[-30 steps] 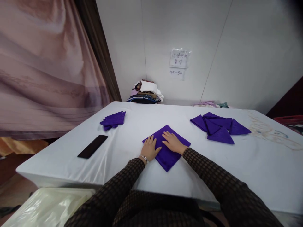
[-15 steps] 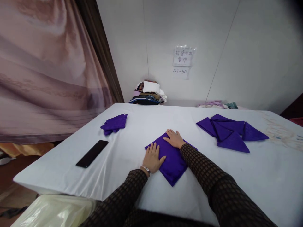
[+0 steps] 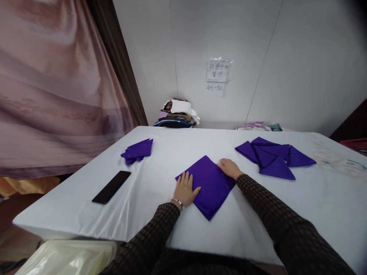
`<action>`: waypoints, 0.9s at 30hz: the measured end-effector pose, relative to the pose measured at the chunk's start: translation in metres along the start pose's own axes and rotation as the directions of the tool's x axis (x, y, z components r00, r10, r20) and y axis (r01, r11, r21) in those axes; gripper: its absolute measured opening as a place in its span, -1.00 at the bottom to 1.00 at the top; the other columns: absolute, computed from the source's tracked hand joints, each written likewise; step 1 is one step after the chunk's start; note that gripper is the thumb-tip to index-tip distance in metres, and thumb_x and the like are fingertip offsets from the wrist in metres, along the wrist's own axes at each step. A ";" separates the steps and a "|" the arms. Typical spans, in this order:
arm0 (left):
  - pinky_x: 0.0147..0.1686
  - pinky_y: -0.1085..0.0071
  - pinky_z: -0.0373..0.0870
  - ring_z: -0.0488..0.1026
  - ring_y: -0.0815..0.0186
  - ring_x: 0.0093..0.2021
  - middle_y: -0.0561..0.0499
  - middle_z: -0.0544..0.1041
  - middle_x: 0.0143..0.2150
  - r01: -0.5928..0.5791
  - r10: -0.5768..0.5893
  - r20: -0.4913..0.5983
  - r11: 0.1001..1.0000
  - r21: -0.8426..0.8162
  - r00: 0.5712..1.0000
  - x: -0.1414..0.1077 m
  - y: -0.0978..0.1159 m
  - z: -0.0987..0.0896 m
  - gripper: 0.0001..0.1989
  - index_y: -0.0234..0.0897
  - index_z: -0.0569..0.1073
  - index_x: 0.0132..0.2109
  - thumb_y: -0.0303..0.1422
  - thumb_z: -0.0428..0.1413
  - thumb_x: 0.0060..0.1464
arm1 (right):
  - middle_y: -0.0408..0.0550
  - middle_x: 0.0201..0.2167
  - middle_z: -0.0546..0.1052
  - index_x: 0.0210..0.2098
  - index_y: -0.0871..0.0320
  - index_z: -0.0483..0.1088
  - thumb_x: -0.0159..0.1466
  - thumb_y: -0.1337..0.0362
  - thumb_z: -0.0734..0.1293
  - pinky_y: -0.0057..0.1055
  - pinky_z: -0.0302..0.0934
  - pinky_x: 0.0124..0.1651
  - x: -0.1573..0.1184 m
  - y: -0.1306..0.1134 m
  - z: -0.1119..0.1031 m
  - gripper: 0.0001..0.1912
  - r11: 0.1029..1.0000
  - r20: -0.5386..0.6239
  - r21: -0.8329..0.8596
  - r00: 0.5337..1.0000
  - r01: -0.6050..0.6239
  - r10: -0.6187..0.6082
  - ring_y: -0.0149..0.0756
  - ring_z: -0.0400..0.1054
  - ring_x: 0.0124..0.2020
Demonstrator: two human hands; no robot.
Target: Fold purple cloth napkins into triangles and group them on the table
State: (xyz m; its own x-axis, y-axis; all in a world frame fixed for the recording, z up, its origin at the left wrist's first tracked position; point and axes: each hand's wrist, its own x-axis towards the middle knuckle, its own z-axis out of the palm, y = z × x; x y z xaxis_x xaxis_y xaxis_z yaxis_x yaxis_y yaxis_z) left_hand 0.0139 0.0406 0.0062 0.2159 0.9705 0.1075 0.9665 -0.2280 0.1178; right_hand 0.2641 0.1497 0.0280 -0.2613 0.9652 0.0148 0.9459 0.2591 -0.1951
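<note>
A purple cloth napkin [image 3: 210, 187] lies folded into a square on the white-covered table, one corner towards me. My left hand [image 3: 185, 189], with a bracelet at the wrist, rests flat on its left corner, fingers spread. At the upper right edge of the cloth is my right hand [image 3: 230, 168], palm down; its fingers are stretched along the edge and touch it. Neither hand visibly lifts the fabric. To the right, several purple napkins folded into triangles [image 3: 276, 167] overlap one another. Another bunched purple napkin [image 3: 139, 151] lies at the far left.
A black phone [image 3: 111, 187] lies on the left of the white table [image 3: 149, 214]. Folded clothes [image 3: 177, 114] are piled behind the far edge, with more cloth [image 3: 255, 126] to the right. Pink curtains [image 3: 57, 84] hang at left. A pale plastic-covered seat [image 3: 69, 258] stands below the near edge.
My right hand has slid from the top of the napkin to its upper right edge, uncovering the far corner. My left hand stays on the left corner. The view has shifted slightly.
</note>
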 end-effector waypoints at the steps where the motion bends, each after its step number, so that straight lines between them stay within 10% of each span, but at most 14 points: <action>1: 0.27 0.08 -0.07 -0.07 0.01 0.34 -0.26 0.06 0.34 0.004 -0.004 0.008 1.000 0.000 1.000 0.000 0.001 0.000 -0.27 -0.44 0.16 0.27 0.04 -0.20 0.16 | 0.12 -0.06 0.45 -0.09 0.23 0.40 0.34 0.14 0.09 -0.36 0.07 0.02 -0.012 0.006 -0.002 -0.62 1.000 -0.015 -0.006 1.000 -0.003 0.003 -0.17 0.27 0.01; 11: 0.29 0.09 -0.14 -0.15 0.06 0.36 -0.24 0.00 0.36 0.019 -0.010 0.072 0.991 -0.134 0.997 0.008 0.004 -0.019 -0.30 -0.41 0.12 0.28 0.00 -0.12 0.16 | 0.12 -0.13 0.48 -0.17 0.21 0.44 0.27 0.21 0.22 -0.41 0.12 -0.17 -0.072 0.013 -0.014 -0.74 0.985 0.060 -0.062 0.985 -0.160 0.163 -0.18 0.34 -0.09; 21: 0.25 -0.04 -0.12 0.16 0.09 0.24 -0.12 0.32 0.21 -0.363 0.364 -0.041 0.899 -0.243 0.930 -0.067 0.051 -0.019 -0.53 -0.22 0.37 0.09 -0.12 0.08 0.07 | 0.10 -0.17 0.53 -0.22 0.24 0.46 0.23 0.25 0.27 -0.47 0.13 -0.27 -0.067 0.014 -0.023 -0.77 0.972 0.144 -0.003 0.962 -0.236 0.234 -0.23 0.40 -0.15; 27: 0.25 -0.01 -0.09 0.29 0.18 0.14 -0.04 0.50 0.01 -0.339 0.336 -0.049 0.936 -0.097 0.941 -0.053 0.009 -0.033 -0.74 -0.20 0.47 -0.13 -0.51 -0.02 0.07 | 0.02 -0.54 0.54 -0.43 0.28 0.47 0.24 0.27 0.21 -0.50 0.10 -0.47 -0.101 -0.004 -0.024 -0.73 0.971 0.306 0.075 0.932 -0.226 0.194 -0.35 0.39 -0.53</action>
State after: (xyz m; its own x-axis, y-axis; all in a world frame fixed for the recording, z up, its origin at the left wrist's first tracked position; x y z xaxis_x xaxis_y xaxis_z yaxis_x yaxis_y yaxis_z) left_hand 0.0065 -0.0153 0.0336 0.5207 0.8325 0.1894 0.8176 -0.5501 0.1700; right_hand 0.2914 0.0517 0.0513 -0.1193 0.9385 -0.3241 0.9633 0.0304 -0.2666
